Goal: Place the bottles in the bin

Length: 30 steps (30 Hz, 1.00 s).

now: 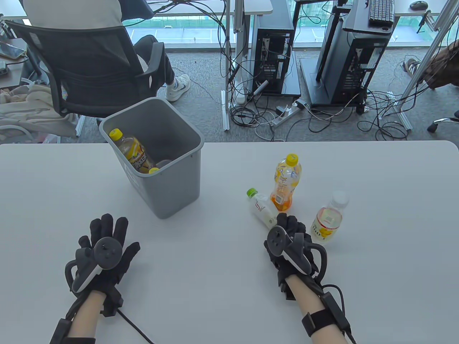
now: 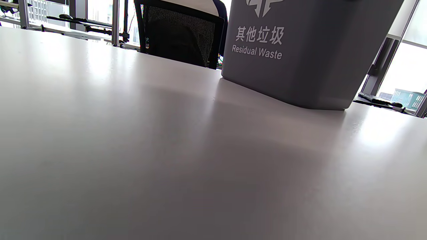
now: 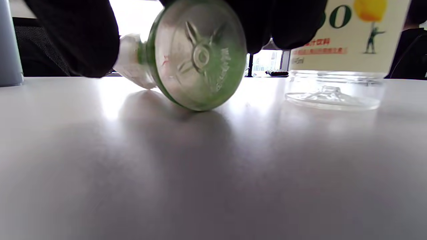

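Note:
A grey bin [image 1: 172,186] stands on the white table [image 1: 215,286] left of centre and holds a yellow-capped bottle [image 1: 134,152] and a second yellow cap [image 1: 153,170]. A green-capped white bottle [image 1: 261,209] lies on its side, with an upright orange bottle [image 1: 285,182] behind it. A clear white-capped bottle [image 1: 328,222] stands to the right. My right hand [image 1: 287,233] covers the lying bottle's base. In the right wrist view my fingers [image 3: 73,36] wrap the greenish base [image 3: 196,56], which touches the table. My left hand [image 1: 107,233] lies flat and empty below the bin.
The bin's wall fills the left wrist view [image 2: 300,56], close ahead. The clear bottle [image 3: 333,90] stands just right of my right hand. A black office chair [image 1: 82,68] with a seated person is behind the table's far edge, with computer towers and cables on the floor.

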Each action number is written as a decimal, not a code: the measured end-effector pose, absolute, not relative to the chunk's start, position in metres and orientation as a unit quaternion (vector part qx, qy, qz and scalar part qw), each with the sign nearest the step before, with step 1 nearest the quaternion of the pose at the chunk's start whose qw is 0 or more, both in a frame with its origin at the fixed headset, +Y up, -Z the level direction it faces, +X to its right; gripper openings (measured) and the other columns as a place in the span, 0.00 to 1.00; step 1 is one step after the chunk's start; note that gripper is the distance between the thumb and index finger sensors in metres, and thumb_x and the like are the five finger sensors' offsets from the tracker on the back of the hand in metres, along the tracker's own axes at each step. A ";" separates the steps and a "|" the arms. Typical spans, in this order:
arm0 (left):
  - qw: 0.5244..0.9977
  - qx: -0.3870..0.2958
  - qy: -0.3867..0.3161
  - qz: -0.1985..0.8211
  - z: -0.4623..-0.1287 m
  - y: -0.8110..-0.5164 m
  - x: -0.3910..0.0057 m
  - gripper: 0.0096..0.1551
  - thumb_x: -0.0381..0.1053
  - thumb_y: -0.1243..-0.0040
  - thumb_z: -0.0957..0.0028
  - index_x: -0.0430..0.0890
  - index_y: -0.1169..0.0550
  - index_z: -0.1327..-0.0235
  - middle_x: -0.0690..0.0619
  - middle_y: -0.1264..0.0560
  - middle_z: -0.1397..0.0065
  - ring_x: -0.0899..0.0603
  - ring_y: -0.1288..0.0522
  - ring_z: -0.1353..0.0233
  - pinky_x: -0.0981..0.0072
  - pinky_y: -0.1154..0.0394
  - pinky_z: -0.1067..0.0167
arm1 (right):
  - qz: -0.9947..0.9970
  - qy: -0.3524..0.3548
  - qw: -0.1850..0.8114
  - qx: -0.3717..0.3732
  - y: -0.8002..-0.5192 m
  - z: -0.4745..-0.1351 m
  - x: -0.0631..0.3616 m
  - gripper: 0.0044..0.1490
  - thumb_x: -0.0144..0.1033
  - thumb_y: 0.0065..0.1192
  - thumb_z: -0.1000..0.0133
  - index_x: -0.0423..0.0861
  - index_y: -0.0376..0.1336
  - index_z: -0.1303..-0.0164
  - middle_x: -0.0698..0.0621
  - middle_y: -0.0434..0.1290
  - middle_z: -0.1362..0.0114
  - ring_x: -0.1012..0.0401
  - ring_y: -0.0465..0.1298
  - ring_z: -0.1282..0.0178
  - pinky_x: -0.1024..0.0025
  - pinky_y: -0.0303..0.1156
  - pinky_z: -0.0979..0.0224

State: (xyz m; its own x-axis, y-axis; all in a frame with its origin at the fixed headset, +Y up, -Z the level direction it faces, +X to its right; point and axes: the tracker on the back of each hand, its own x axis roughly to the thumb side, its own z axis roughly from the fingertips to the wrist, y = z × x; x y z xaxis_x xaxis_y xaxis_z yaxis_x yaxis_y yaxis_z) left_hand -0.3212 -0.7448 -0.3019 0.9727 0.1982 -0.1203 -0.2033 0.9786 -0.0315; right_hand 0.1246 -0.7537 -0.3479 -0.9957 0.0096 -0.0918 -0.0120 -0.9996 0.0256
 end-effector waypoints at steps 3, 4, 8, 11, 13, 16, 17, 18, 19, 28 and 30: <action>0.993 -0.021 0.058 0.103 -0.302 -0.745 -0.322 0.49 0.76 0.61 0.47 0.61 0.55 0.14 0.53 0.64 0.08 0.38 0.67 0.09 0.31 0.62 0.18 | 0.999 0.002 -0.012 -0.052 -0.760 -0.348 0.123 0.59 0.58 0.65 0.44 0.47 0.39 0.12 0.41 0.52 0.13 0.42 0.63 0.22 0.48 0.66 0.24; 0.993 -0.021 0.058 0.104 -0.302 -0.745 -0.322 0.49 0.76 0.61 0.47 0.62 0.55 0.14 0.53 0.65 0.08 0.38 0.67 0.09 0.31 0.62 0.18 | 0.999 0.001 -0.005 -0.051 -0.760 -0.349 0.121 0.59 0.57 0.66 0.43 0.47 0.39 0.12 0.41 0.52 0.13 0.41 0.63 0.22 0.48 0.65 0.24; 0.993 -0.020 0.059 0.105 -0.302 -0.745 -0.322 0.49 0.76 0.61 0.47 0.61 0.55 0.14 0.53 0.64 0.08 0.38 0.67 0.09 0.31 0.62 0.18 | 0.999 -0.017 0.013 -0.049 -0.759 -0.347 0.119 0.57 0.56 0.67 0.44 0.46 0.43 0.13 0.41 0.55 0.15 0.41 0.66 0.24 0.50 0.68 0.25; 0.992 -0.019 0.060 0.107 -0.302 -0.745 -0.322 0.49 0.76 0.61 0.47 0.61 0.55 0.14 0.53 0.64 0.08 0.38 0.67 0.09 0.31 0.62 0.18 | 0.998 -0.044 0.024 -0.047 -0.754 -0.345 0.116 0.57 0.55 0.68 0.45 0.47 0.44 0.14 0.41 0.56 0.15 0.41 0.66 0.25 0.52 0.69 0.25; 0.992 -0.019 0.060 0.109 -0.302 -0.745 -0.323 0.49 0.76 0.60 0.47 0.61 0.54 0.14 0.53 0.64 0.08 0.38 0.67 0.09 0.31 0.62 0.18 | 0.997 -0.056 0.042 -0.039 -0.745 -0.346 0.113 0.56 0.55 0.68 0.45 0.46 0.45 0.14 0.40 0.57 0.16 0.41 0.67 0.26 0.54 0.70 0.26; 0.992 -0.020 0.061 0.111 -0.302 -0.745 -0.323 0.49 0.76 0.60 0.47 0.61 0.54 0.14 0.53 0.65 0.08 0.38 0.67 0.09 0.31 0.62 0.18 | 0.993 -0.084 0.080 -0.030 -0.725 -0.349 0.106 0.56 0.55 0.68 0.45 0.46 0.46 0.14 0.39 0.58 0.16 0.40 0.67 0.27 0.54 0.71 0.27; 0.992 -0.020 0.061 0.111 -0.302 -0.745 -0.324 0.49 0.76 0.60 0.47 0.61 0.54 0.14 0.53 0.64 0.08 0.38 0.67 0.09 0.31 0.62 0.18 | 0.990 -0.101 0.093 -0.026 -0.713 -0.350 0.101 0.56 0.55 0.68 0.45 0.46 0.46 0.14 0.39 0.58 0.16 0.40 0.67 0.27 0.54 0.71 0.27; 0.992 -0.020 0.062 0.111 -0.302 -0.745 -0.324 0.49 0.76 0.60 0.47 0.61 0.54 0.14 0.53 0.64 0.08 0.38 0.67 0.09 0.31 0.62 0.18 | 0.988 -0.111 0.100 -0.022 -0.705 -0.351 0.098 0.56 0.55 0.68 0.45 0.45 0.46 0.14 0.39 0.58 0.16 0.40 0.67 0.27 0.55 0.71 0.27; 0.992 -0.019 0.062 0.112 -0.302 -0.745 -0.324 0.49 0.76 0.60 0.47 0.61 0.54 0.14 0.53 0.64 0.08 0.38 0.67 0.09 0.31 0.62 0.18 | 0.986 -0.126 0.110 -0.016 -0.692 -0.352 0.093 0.56 0.55 0.68 0.45 0.45 0.46 0.14 0.39 0.57 0.16 0.40 0.67 0.27 0.55 0.71 0.27; 0.991 -0.018 0.063 0.113 -0.302 -0.745 -0.325 0.48 0.76 0.60 0.47 0.61 0.54 0.14 0.53 0.64 0.08 0.38 0.67 0.09 0.31 0.62 0.18 | 0.967 -0.215 0.134 0.028 -0.581 -0.367 0.041 0.56 0.56 0.67 0.44 0.47 0.44 0.13 0.41 0.56 0.15 0.41 0.66 0.25 0.55 0.71 0.25; 0.991 -0.019 0.063 0.113 -0.302 -0.745 -0.325 0.49 0.76 0.60 0.47 0.61 0.54 0.14 0.53 0.64 0.08 0.38 0.67 0.09 0.31 0.62 0.18 | 0.964 -0.222 0.139 0.034 -0.563 -0.368 0.026 0.56 0.57 0.67 0.44 0.48 0.44 0.13 0.42 0.56 0.14 0.42 0.66 0.24 0.56 0.70 0.24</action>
State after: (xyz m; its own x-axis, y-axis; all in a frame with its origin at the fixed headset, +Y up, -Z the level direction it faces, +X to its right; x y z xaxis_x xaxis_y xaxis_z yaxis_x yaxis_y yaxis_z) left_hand -0.3250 -0.7451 -0.3023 0.9664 0.2220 -0.1297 -0.2267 0.9737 -0.0228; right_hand 0.0261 -0.5630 -0.3683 -0.9591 0.2525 0.1278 -0.2829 -0.8628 -0.4189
